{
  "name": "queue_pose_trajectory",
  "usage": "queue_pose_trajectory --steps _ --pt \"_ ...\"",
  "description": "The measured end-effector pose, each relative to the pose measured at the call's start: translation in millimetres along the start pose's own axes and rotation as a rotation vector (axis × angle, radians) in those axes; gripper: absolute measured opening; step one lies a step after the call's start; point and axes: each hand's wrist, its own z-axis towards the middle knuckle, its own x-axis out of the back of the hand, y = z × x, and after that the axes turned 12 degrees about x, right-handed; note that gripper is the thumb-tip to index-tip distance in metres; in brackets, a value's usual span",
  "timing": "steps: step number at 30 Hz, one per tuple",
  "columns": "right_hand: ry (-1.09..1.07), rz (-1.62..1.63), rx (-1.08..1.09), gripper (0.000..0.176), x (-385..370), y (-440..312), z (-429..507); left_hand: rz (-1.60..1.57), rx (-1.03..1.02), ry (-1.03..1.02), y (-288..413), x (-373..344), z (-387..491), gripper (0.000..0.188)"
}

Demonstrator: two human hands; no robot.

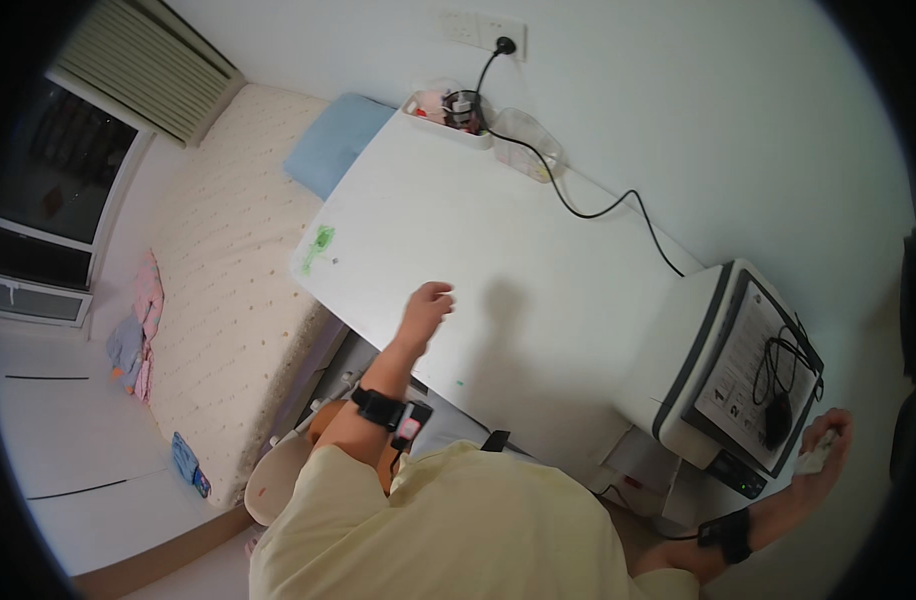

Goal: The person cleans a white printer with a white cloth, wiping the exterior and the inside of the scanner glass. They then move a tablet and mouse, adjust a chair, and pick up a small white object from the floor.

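Observation:
Above the front edge of the white table (548,247) is my left hand (426,306), its fingers loosely curled and nothing seen in them. My right hand (829,450) is out at the far right, beside the printer (717,360), with its fingers curled around a crumpled whitish thing (816,454), perhaps a cloth or tissue. On the printer's lid lie a printed sheet (735,375) and a black computer mouse (778,420) with its coiled cable. A green smear (321,241) marks the table's left corner, with a small grey bit (336,261) beside it.
Along the wall stand a white bin of small things (447,133) and a clear plastic container (525,146). A black power cord (589,217) runs from the wall socket (479,31) across the table towards the printer. At left are a blue pillow (338,142), a mattress (225,247) and a stool (278,480).

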Motion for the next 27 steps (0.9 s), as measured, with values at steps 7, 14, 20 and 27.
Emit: queue_pose_trajectory --steps 7,14,20,27 --pt "-0.368 -0.069 -0.336 0.058 -190 33 -8 0.646 -0.069 0.699 -80 179 95 0.030" --pt "0.194 0.487 -0.952 0.043 -298 171 -65 1.002 -0.353 0.658 -101 262 197 0.033" --pt "0.792 0.602 -0.900 0.011 -285 280 -128 1.117 -0.444 0.525 -101 271 207 0.010" --pt "0.778 -0.483 -0.799 0.035 -282 343 -102 1.151 -0.062 0.533 -93 268 198 0.009"
